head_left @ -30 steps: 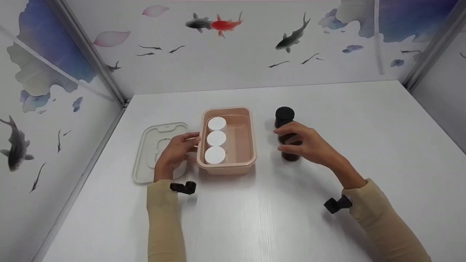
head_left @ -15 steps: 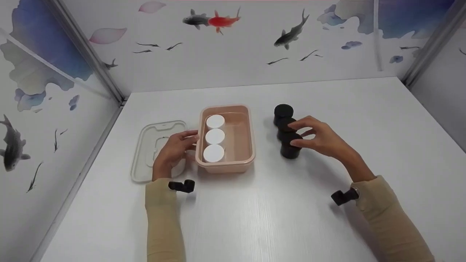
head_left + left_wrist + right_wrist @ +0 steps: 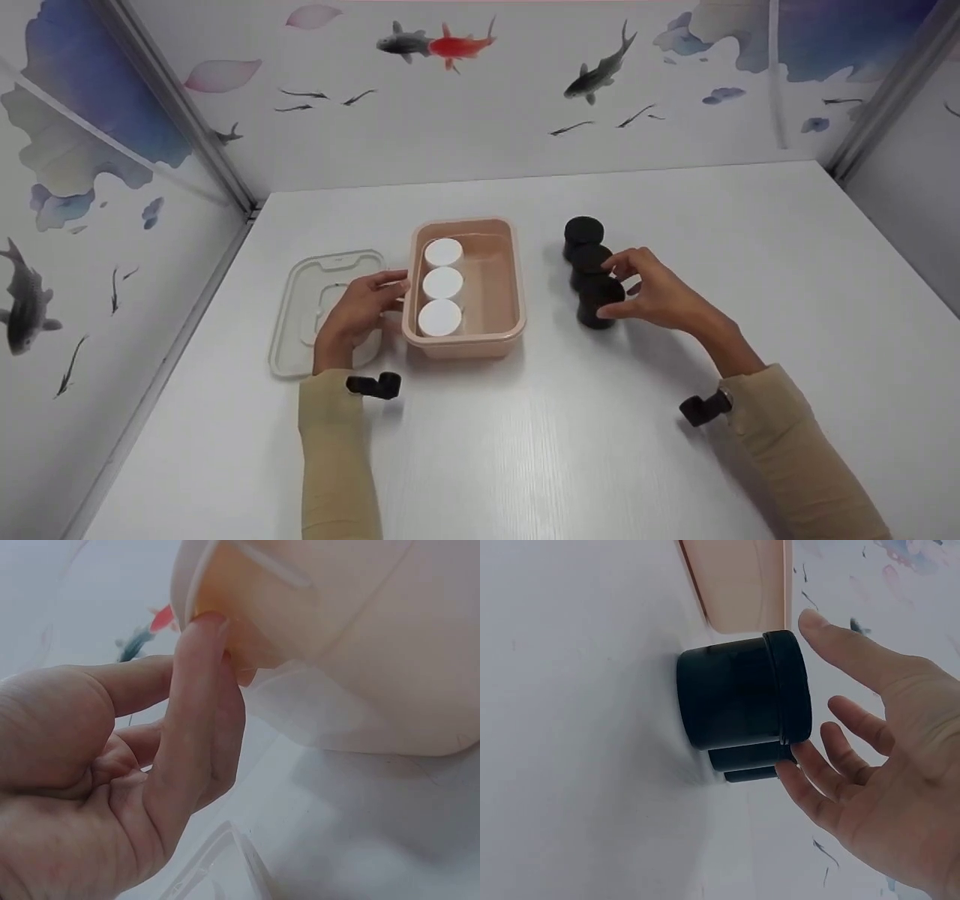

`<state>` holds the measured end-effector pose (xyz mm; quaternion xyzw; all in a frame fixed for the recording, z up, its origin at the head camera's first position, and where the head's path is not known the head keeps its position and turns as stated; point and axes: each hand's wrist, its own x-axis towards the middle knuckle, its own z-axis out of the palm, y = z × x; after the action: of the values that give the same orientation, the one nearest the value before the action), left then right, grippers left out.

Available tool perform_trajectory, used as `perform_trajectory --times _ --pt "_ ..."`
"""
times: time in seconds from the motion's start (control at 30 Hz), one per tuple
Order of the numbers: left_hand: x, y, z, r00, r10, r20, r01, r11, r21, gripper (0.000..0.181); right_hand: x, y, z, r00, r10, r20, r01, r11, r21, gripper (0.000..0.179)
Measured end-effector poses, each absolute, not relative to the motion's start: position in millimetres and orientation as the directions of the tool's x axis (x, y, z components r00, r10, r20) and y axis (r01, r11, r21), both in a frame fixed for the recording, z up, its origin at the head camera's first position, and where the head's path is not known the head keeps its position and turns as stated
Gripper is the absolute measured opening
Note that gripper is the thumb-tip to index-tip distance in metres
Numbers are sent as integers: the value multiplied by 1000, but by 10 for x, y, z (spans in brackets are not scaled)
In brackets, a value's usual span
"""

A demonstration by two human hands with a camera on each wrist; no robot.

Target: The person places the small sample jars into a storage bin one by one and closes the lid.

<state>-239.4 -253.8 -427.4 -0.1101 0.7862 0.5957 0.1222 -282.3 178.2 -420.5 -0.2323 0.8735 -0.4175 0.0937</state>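
Note:
My left hand holds the left rim of a pink plastic box; in the left wrist view its curled fingers reach up under that rim. Three white-lidded jars stand in a row along the box's left side, among them the nearest white jar. To the right of the box, three black jars stand in a line on the table. My right hand is beside the nearest black jar, thumb and fingers spread around its lid. In the right wrist view a gap shows between thumb and lid, with fingertips right at the lid's edge.
A translucent pale lid lies flat on the white table, partly under the left hand. The box's right half shows bare floor. White panels printed with fish enclose the back and sides.
My right hand has drawn back to the right from over the black jars, then come down closer beside the nearest one. The left hand keeps its place on the box.

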Motion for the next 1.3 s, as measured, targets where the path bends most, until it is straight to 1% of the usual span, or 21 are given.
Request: perform_trajectory --times 0.37,0.5,0.7,0.93,1.17,1.3 --pt "-2401 -2558 -4302 -951 -10 -308 -301 247 921 50 -2817 1738 -4259 -867 -498 29 -353 570 -742 70" --pt "-2407 -2564 -4306 -955 -11 -295 -288 254 923 50 -2807 1725 -4257 -866 -499 24 -361 591 -721 68" --pt "-2400 -2554 -4296 -950 -19 -311 -306 247 919 47 -2771 1681 -4236 -855 -518 30 -382 589 -713 68" --pt "-2391 -2550 -4262 -952 -6 -307 -298 259 918 49 -2654 1569 -4090 -847 -528 65 -388 529 -755 73" --pt "-2389 -2551 -4251 -952 -7 -305 -297 252 921 48 -2528 1378 -3902 -856 -508 102 -408 539 -737 67" --pt "-2372 -2551 -4263 -954 -3 -301 -293 232 927 48 -2503 1254 -3812 -857 -505 108 -400 518 -756 65"
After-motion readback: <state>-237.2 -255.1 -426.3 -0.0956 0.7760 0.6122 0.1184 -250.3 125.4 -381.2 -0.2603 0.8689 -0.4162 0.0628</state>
